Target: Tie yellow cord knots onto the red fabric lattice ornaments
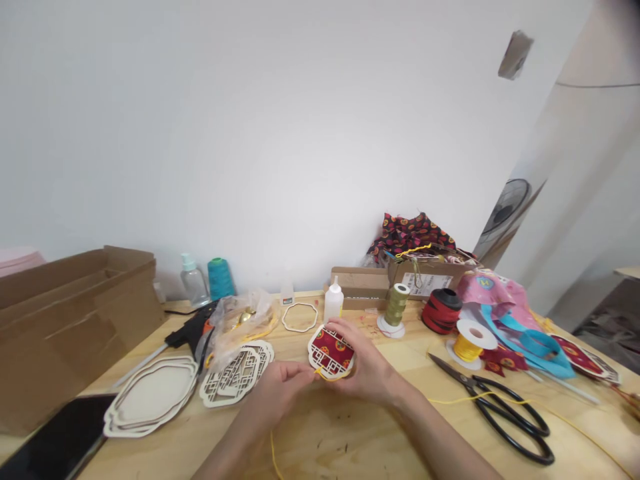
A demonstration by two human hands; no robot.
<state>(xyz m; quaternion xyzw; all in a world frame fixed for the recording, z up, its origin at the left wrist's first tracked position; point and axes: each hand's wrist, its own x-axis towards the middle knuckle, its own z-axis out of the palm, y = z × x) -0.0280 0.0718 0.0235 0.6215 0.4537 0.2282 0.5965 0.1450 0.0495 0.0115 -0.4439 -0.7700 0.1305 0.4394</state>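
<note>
My right hand is closed round the right side of a small scalloped wooden ornament, with cut-out lattice bands over dark red patterned fabric. The ornament is held up a little above the table. At its lower left edge, my left hand pinches a yellow cord between thumb and fingertips. A length of the cord hangs below my left hand onto the table, and another yellow strand runs right beneath my right forearm, across the black-handled scissors.
Left are lattice wood pieces, plain wooden plates, a black phone, a glue gun and a cardboard box. Behind stand a white squeeze bottle and an olive thread spool. Right are a yellow cord spool and red cord.
</note>
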